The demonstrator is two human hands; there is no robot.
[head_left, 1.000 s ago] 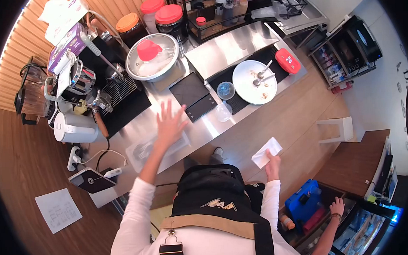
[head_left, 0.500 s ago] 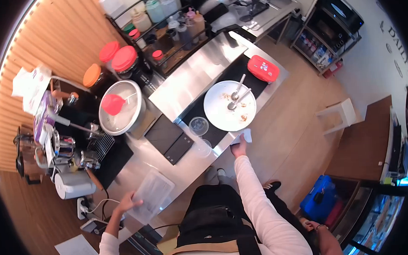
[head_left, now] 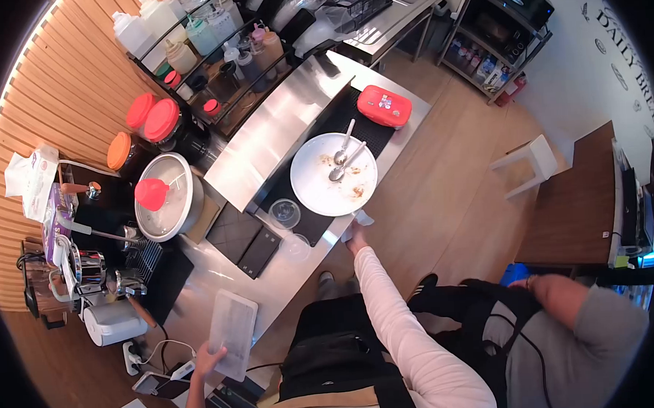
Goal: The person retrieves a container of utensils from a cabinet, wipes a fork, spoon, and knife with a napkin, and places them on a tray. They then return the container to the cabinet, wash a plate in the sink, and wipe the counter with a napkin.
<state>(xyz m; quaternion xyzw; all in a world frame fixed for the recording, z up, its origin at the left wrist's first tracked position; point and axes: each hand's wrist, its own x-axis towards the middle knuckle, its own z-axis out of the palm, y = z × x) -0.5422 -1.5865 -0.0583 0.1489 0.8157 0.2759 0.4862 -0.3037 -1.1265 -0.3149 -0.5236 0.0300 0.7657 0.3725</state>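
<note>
My left hand [head_left: 208, 361] grips the lower left edge of a translucent rectangular plastic container [head_left: 234, 332] at the near end of the steel counter. Its thumb lies against the container's side. At the counter's front edge, my right hand [head_left: 355, 239] is closed on a white wipe [head_left: 363, 218], part of which sticks out past the fingers. Just beyond that hand sits a white plate [head_left: 315, 179] with food scraps and two spoons [head_left: 340, 171] on it. A clear round plastic cup [head_left: 284, 214] stands left of the plate, beside a clear round lid [head_left: 295, 247].
A black scale [head_left: 245, 240] lies left of the cup. Behind it is a steel bowl [head_left: 195, 202] with a red scoop [head_left: 151, 194]. A red case [head_left: 385, 107] rests beyond the plate. Another person [head_left: 574, 339] stands close on my right.
The container has turned more upright in my left hand. My right hand keeps the wipe at the counter edge. The view has shifted, and the other person has come further into it.
</note>
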